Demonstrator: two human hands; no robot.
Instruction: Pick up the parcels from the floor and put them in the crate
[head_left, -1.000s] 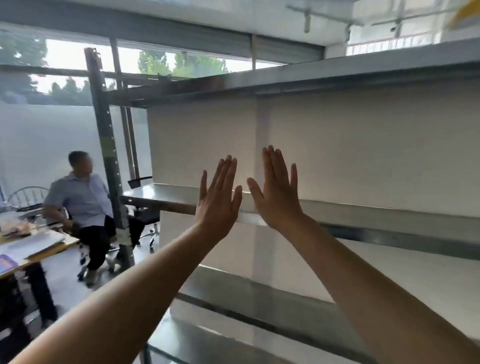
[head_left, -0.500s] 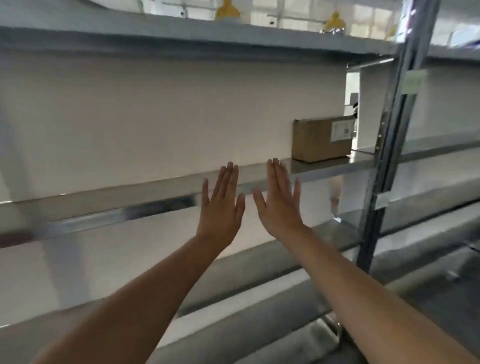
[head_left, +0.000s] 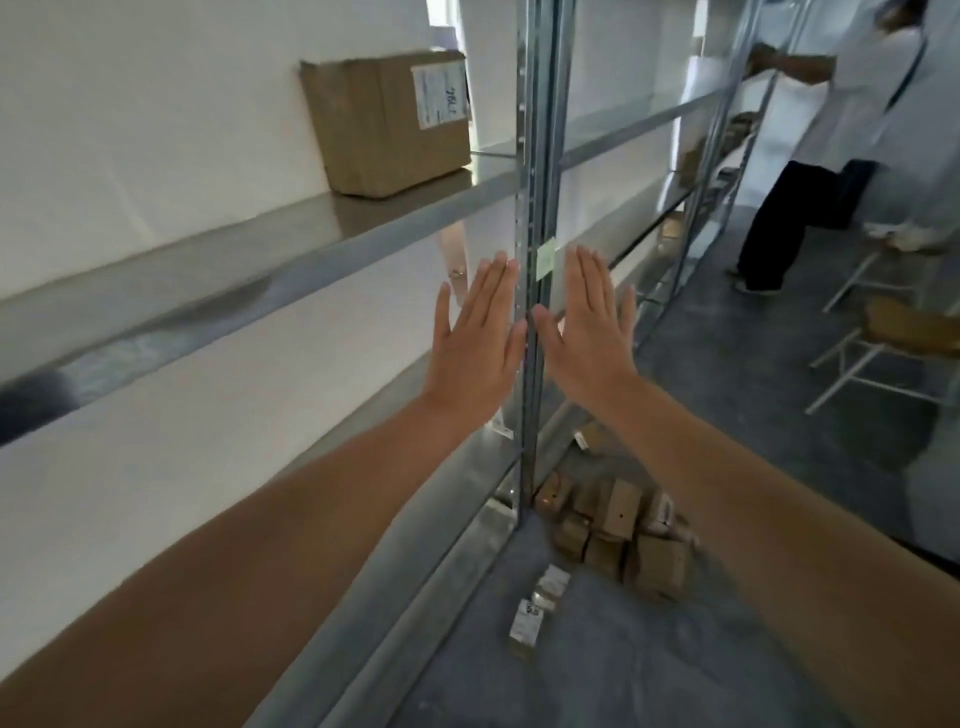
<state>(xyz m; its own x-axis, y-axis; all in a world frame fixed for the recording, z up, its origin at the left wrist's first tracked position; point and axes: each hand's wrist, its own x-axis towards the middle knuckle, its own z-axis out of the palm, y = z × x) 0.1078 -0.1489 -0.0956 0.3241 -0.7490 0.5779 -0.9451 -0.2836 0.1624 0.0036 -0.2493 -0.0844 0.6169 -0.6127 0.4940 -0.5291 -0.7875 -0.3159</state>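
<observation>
Both my arms reach forward at chest height. My left hand (head_left: 475, 345) and my right hand (head_left: 587, 332) are flat, fingers up and apart, palms away, holding nothing, side by side in front of a metal shelf upright (head_left: 535, 218). Far below them, several small brown cardboard parcels (head_left: 615, 530) lie heaped on the grey floor at the foot of the upright. A small pale labelled parcel (head_left: 530, 621) lies alone nearer to me. No crate is in view.
A metal rack with shelves (head_left: 311, 260) runs along the left; a larger cardboard box (head_left: 387, 122) stands on one shelf. At the right, a person in a white top (head_left: 831, 130) reaches into a further rack. White-framed stools (head_left: 893, 348) stand on the right.
The view has swung right and down along the rack. The floor parcels and the other person have come into sight. My hands keep the same raised, flat pose.
</observation>
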